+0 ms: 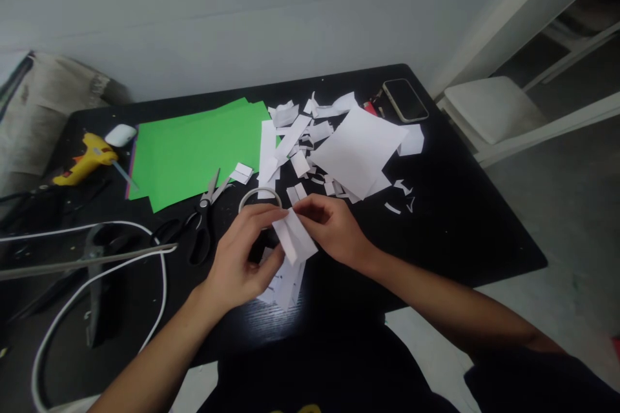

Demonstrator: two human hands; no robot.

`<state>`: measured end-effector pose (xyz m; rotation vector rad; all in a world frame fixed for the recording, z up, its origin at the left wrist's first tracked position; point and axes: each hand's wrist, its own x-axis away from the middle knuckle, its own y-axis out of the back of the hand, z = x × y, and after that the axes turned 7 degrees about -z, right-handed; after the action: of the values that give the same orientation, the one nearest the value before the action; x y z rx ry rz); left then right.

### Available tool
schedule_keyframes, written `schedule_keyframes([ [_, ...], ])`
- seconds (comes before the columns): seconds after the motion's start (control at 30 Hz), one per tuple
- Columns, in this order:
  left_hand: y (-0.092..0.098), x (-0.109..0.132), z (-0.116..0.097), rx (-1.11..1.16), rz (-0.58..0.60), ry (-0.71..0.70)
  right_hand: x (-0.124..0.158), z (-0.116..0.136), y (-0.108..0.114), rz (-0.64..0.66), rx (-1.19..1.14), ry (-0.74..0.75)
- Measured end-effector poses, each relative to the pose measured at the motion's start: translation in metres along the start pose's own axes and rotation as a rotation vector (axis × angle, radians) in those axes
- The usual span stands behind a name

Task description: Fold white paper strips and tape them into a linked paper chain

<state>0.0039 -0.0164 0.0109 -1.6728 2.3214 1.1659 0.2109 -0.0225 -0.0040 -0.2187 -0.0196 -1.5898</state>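
A folded piece of white paper (301,240) is held up between both hands near the front of the black table. My left hand (247,255) grips its left side, fingers above and thumb below. At its upper edge, my right hand (334,226) pinches the paper with thumb and index finger. Beneath it lie white paper pieces with marks (285,290), partly covered by the held paper. A roll of tape (259,192), or a similar pale ring, sits just behind my left hand, which hides part of it. Black-handled scissors (204,206) lie open to the left.
Green sheets (198,148) lie at the back left, beside a yellow glue gun (90,158) and a white case (121,135). White paper sheets (361,148) and scraps cover the back middle. A phone (405,100) rests at the far right corner. White cable (163,284) loops at the left.
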Motion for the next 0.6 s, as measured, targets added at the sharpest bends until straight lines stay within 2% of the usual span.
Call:
schedule_keyframes([
  [0.23,-0.001,0.002,0.002,0.033,-0.043,0.068,0.002,-0.001,-0.002,0.011,0.044,0.018],
  [0.3,-0.004,0.005,0.004,0.031,-0.103,0.154,0.003,-0.001,-0.003,0.035,0.024,-0.007],
  [0.47,-0.012,0.007,0.004,0.15,-0.348,0.474,0.004,-0.001,-0.004,0.092,-0.077,-0.082],
  [0.6,-0.011,-0.001,0.0,0.302,-0.4,0.599,0.002,-0.002,-0.003,0.1,-0.062,-0.115],
])
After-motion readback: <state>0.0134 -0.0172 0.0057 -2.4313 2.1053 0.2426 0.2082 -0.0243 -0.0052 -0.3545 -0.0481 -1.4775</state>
